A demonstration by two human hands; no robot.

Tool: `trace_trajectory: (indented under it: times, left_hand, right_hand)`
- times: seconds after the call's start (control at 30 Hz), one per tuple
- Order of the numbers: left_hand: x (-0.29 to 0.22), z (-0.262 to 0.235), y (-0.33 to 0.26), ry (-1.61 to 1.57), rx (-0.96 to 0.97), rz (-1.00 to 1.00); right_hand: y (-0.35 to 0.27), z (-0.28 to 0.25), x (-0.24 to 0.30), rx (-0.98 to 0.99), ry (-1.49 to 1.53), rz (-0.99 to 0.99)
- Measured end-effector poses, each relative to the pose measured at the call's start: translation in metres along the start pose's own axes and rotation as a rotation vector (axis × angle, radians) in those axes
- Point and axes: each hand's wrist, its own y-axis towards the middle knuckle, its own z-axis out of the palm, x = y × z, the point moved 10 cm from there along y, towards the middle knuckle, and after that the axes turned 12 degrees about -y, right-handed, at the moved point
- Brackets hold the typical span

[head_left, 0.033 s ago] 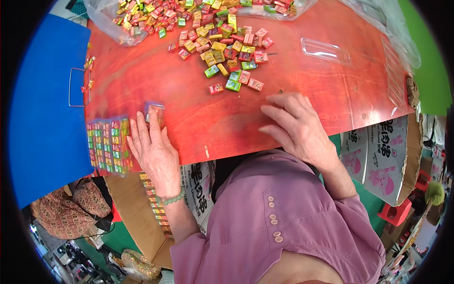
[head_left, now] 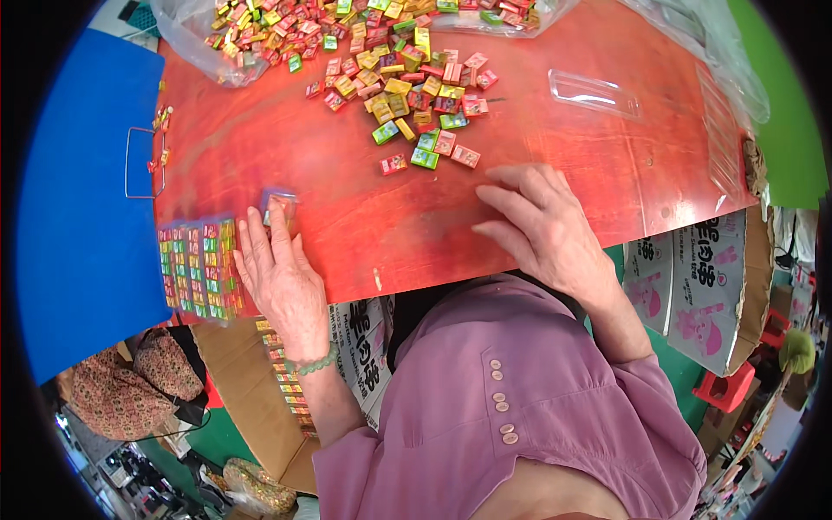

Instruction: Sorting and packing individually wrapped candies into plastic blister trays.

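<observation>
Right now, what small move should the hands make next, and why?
Probably slide the clear plastic tray leftward toward the neat rows of small colourful boxes: the left hand already has fingers on it, and its far end sits apart, to their right. The right hand shows nothing in its grasp.

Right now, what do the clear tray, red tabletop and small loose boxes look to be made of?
Clear tray: probably thin glossy plastic, being see-through with bright highlights.
Red tabletop: perhaps painted or stained wood, slightly shiny, with grain-like streaks and scuffs.
Small loose boxes: likely printed card, given crisp edges and patterned faces; finish unclear at this size.
</observation>
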Motion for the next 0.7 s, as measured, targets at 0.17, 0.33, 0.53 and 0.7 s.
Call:
trace_trajectory:
  times: [0.17, 0.33, 0.53, 0.7]
  left_hand:
    - [0.020, -0.001, -0.002, 0.020, -0.019, -0.047]
    - [0.030, -0.007, -0.005, 0.037, -0.061, -0.054]
    - [-0.039, -0.017, 0.009, -0.340, -0.074, 0.150]
    - [-0.112, 0.008, 0.040, -0.637, 0.160, 0.242]
  right_hand:
    - [0.012, -0.002, -0.015, -0.052, -0.016, 0.006]
    - [0.026, 0.005, -0.015, -0.023, -0.044, 0.012]
    - [0.041, 0.032, -0.015, 0.016, -0.075, 0.011]
    - [0.050, 0.037, -0.013, -0.015, -0.188, 0.002]
